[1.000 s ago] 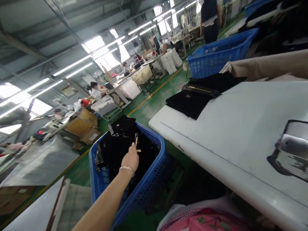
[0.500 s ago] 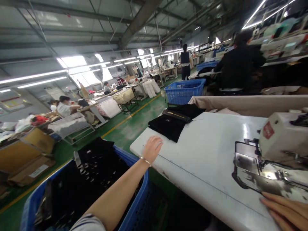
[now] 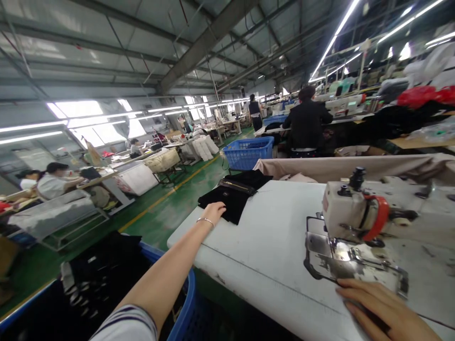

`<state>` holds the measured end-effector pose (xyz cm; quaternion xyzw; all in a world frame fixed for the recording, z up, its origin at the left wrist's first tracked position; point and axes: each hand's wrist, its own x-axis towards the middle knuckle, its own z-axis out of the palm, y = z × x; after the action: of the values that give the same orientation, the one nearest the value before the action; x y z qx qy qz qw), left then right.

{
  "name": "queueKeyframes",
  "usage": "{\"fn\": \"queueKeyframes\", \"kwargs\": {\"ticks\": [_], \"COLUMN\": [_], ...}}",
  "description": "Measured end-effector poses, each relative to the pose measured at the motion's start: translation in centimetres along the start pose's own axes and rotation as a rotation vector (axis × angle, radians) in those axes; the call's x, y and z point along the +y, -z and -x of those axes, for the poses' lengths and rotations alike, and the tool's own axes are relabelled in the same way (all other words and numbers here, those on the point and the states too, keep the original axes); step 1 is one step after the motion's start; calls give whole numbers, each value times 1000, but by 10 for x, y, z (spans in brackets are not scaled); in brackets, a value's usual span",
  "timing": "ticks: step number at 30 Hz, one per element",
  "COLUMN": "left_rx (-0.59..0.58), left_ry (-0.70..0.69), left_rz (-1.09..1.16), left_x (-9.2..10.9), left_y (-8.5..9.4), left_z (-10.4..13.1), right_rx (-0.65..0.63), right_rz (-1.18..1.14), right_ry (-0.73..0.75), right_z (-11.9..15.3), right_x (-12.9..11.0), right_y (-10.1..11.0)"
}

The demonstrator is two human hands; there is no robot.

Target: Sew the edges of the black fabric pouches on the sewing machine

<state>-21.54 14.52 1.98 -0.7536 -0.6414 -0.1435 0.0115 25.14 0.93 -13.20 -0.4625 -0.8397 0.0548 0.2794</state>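
Observation:
My left hand (image 3: 215,212) reaches across the table's far left corner. Its fingers are bent together over the near edge of a stack of black cloth pieces (image 3: 231,201); the fingertips are partly hidden. A zipper (image 3: 236,185) lies across that stack. At the lower right, my right hand (image 3: 386,308) lies on the white tabletop (image 3: 263,237), fingers stretched out beside the metal plate of a sewing machine (image 3: 341,208). A dark strip shows between those fingers; what it is I cannot make out.
Left of the table stands a blue basket (image 3: 190,293) filled with black cloth pieces (image 3: 106,265). A beige cloth-lined bin (image 3: 355,166) runs along the table's far edge. Beyond are another blue basket (image 3: 249,154), a seated person in black (image 3: 307,123) and a standing person (image 3: 255,113).
My left hand has moved forward from the table edge onto the black cloth stack. The view has turned right, showing more of the machine. My right hand remains beside its plate.

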Motion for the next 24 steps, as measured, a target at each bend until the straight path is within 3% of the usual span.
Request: {"fn": "queueKeyframes", "kwargs": {"ticks": [3,6,8,10,14,16,21,24], "left_rx": [116,77,-31,-107,-130,-125,-101,-149], "left_ry": [-53,-219,-360,-455,-276,-231,-163,-208], "left_rz": [30,89,128,146,70,64,81,129], "left_x": [41,96,128,149,160,160,171,173], "left_y": [30,41,31,7,-51,-66,-65,-60], "left_z": [3,24,46,65,85,88,95,97], "right_rx": [-37,-45,-34,-27,-21,-46,-124,-161], "right_rz": [-45,-119,-147,-126,19,34,-95,-127], "right_ry": [-11,-88,-134,-151,-186,-188,-284,-313], "right_z": [-7,-13,-17,-20,-20,-18,-30,-45], "right_x": [-10,-24,-37,-55,-84,-92,-107,-118], "right_y": [12,22,23,18,2,1,32,47]}}
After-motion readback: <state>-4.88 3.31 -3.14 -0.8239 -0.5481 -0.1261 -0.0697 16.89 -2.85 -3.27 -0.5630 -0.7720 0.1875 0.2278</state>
